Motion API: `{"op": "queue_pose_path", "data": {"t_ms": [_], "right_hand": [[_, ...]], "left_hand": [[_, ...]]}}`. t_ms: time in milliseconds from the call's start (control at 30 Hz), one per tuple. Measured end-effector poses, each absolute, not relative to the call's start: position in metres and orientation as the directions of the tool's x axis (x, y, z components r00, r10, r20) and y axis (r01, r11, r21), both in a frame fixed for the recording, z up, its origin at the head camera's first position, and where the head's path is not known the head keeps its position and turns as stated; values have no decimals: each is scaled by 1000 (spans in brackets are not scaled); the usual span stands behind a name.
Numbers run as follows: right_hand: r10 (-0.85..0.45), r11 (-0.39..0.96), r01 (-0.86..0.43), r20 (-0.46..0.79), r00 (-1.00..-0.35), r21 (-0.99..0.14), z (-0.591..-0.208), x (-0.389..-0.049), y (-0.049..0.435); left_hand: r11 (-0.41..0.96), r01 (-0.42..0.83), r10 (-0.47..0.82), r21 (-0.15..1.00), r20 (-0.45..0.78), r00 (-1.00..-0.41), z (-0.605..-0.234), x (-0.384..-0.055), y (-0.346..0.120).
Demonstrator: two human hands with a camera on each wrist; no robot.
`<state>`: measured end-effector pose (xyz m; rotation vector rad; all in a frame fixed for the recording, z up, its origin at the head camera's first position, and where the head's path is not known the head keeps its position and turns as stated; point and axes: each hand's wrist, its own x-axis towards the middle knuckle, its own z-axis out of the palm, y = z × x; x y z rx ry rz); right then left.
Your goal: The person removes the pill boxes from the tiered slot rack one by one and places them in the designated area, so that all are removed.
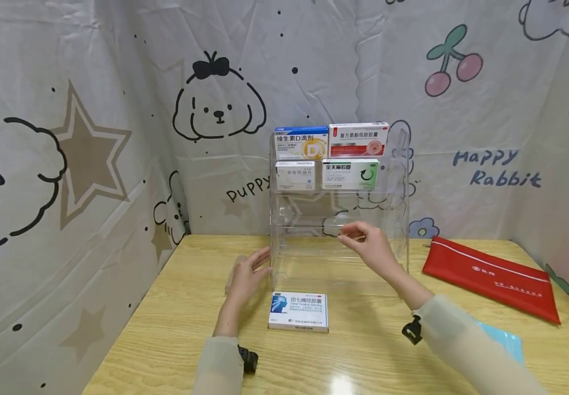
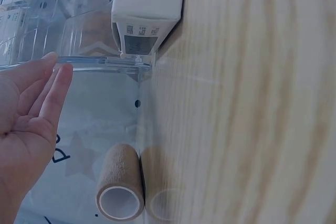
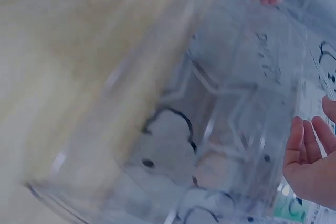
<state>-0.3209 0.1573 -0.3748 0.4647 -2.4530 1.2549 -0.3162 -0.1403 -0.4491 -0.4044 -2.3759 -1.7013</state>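
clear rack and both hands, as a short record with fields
rack: clear, standing on wooden table
top row: D3 box, red-and-white box
row below: white box, green-and-white box
before rack: blue-and-white box, flat
left hand: fingers at rack's left edge
right hand: raised before rack, nothing visibly held
right of rack: red pouch

Both my arms reach out in front of me. My left hand (image 1: 246, 278) is the lower one, and its fingers are mostly straight. My right hand (image 1: 374, 248) is up higher, with its fingers softly bent and a gap between them and the thumb. My left arm points almost straight ahead, and my right arm leans in toward the middle. Long, pale cloth sleeves (image 1: 219, 365) cover my arms, and a small black band (image 1: 250, 360) sits by each wrist.
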Motion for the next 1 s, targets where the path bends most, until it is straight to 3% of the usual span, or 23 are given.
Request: {"op": "queue_pose_path", "data": {"t_ms": [367, 800, 1000], "right_hand": [[-37, 579, -471, 555, -831, -665, -332, -346, 178], [-5, 687, -531, 727, -687, -497, -302, -372, 190], [3, 740, -476, 710, -704, -475, -292, -384, 198]], "left_hand": [[321, 344, 109, 883, 326, -939, -450, -317, -141], [306, 338, 108, 890, 320, -941, -453, -315, -143], [303, 340, 114, 891, 320, -941, -451, -315, -142]]}}
